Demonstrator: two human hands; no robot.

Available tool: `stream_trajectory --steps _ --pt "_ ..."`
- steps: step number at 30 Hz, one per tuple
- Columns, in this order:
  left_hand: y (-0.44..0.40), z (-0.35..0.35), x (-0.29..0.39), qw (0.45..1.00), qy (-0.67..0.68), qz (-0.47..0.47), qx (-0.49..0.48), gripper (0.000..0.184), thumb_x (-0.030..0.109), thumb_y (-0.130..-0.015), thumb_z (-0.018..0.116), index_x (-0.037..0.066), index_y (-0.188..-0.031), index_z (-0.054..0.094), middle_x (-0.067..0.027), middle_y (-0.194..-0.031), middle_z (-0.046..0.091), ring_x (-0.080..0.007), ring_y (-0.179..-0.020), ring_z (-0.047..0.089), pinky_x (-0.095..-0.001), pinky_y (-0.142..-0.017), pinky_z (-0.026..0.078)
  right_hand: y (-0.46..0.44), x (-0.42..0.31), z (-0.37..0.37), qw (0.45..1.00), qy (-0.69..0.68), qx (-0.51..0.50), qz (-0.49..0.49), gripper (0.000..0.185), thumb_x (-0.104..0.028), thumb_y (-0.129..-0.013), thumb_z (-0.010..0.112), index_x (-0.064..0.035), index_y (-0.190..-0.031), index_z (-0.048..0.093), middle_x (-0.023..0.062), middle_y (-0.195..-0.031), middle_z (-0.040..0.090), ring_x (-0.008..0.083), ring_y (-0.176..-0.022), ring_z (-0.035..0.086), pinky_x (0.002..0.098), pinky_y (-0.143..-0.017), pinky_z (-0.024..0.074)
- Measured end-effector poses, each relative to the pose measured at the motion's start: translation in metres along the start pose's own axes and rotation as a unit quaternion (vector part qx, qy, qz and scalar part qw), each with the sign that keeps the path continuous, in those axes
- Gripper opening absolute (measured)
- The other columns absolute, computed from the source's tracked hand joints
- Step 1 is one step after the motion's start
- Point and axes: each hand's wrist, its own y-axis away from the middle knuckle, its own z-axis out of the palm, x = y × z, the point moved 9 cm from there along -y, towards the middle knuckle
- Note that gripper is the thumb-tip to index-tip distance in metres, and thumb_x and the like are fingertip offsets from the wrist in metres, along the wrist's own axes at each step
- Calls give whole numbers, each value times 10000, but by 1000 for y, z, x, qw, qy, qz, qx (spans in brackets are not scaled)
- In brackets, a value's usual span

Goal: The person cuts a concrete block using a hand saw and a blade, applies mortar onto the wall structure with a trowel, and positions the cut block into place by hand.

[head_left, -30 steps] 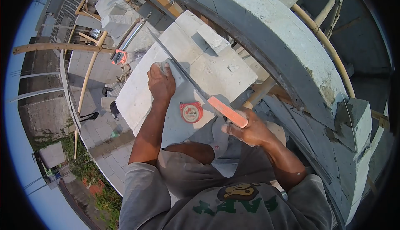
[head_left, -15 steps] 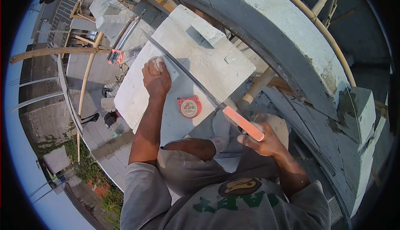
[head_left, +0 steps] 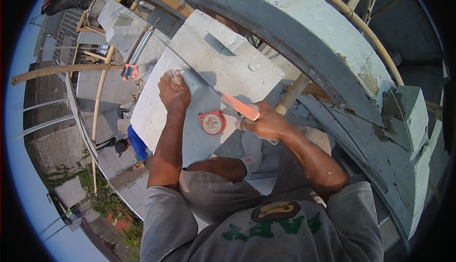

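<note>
My right hand (head_left: 268, 122) is closed round the orange handle of a handsaw (head_left: 241, 106). Its thin blade runs up and left over the pale blocks, along the edge of a small block piece (head_left: 194, 85). My left hand (head_left: 174, 92) grips that piece from its left side, pressing it on the larger white block (head_left: 156, 114). Just below the piece, a red tape measure (head_left: 212, 123) lies flat on the shaded block surface. Whether the saw teeth touch the small piece, I cannot tell.
A second saw with a red-orange handle (head_left: 129, 72) lies to the left near a metal bar (head_left: 141, 45). A curved concrete wall (head_left: 304, 29) rises at the right. Bamboo poles (head_left: 101, 95) stand at the left, above a person in blue (head_left: 137, 144) lower down.
My right hand has pushed the saw up and left, so its handle is now closer to the small block piece. The left hand keeps its hold. The person in blue shows more.
</note>
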Motion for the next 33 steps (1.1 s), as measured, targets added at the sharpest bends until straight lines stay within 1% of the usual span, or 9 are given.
stream_trajectory --steps 4,7,11,14,19,22,25,28,33 --pt "-3 -3 5 999 32 14 12 427 410 -1007 390 49 -1147 568 -178 -1138 578 -385 -1086 524 -471 -938 417 35 0 -12 998 -13 -16 -62 290 -265 -825 722 -24 -969 648 48 -702 590 131 -639 546 302 -581 432" --pt "-3 -3 5 999 40 2 0 411 410 -1006 399 58 -1133 570 -169 -1124 579 -383 -1084 524 -472 -932 422 20 13 -1 998 -31 -59 -12 369 -269 -842 688 -80 -1155 634 136 -809 625 271 -762 600 364 -720 474" --pt "-13 -3 6 998 45 20 26 391 376 -993 453 34 -1133 581 -150 -1106 590 -354 -1060 535 -477 -909 444 -31 -11 -7 988 45 74 -125 375 -308 -815 739 -26 -1050 662 24 -690 605 118 -605 585 274 -582 460" --pt "1 -1 1 999 46 -2 10 423 407 -980 477 35 -1151 582 -152 -1125 589 -356 -1081 532 -475 -929 437 -23 5 1 994 -105 0 44 326 -255 -834 702 -11 -1046 663 66 -702 623 149 -591 588 302 -602 475" --pt "1 -8 4 997 68 13 19 612 539 -921 545 12 -1233 557 -179 -1183 577 -365 -1158 511 -459 -989 419 -21 10 -8 991 -106 84 14 364 -194 -836 690 -16 -1152 657 120 -839 691 191 -770 646 319 -739 503" --pt "-6 -3 -27 988 151 -36 26 778 601 -871 598 -24 -1324 497 -198 -1272 565 -322 -1220 506 -414 -1030 393 -3 -15 -22 979 -117 139 -95 241 -182 -834 696 10 -975 658 61 -733 628 131 -638 553 288 -616 448" --pt "10 30 -86 901 311 -284 -109 873 629 -827 648 -40 -1358 465 -190 -1287 558 -276 -1222 505 -392 -1025 397 16 -14 -25 984 -82 124 -97 231 -191 -833 700 25 -904 658 43 -675 587 119 -612 531 292 -588 441" --pt "26 38 -85 871 412 -255 -80 893 645 -816 648 -58 -1340 479 -218 -1258 577 -301 -1139 567 -376 -952 459 20 -8 -12 990 -51 93 -89 241 -188 -835 700 23 -943 655 61 -685 582 145 -671 559 318 -640 463" --pt "31 16 -53 850 502 -154 -31 595 409 -829 757 38 -1241 543 -136 -1239 551 -253 -1117 534 -361 -984 429 10 -9 15 978 0 101 -184 261 -152 -832 713 10 -1027 651 89 -709 584 148 -679 548 325 -662 474"
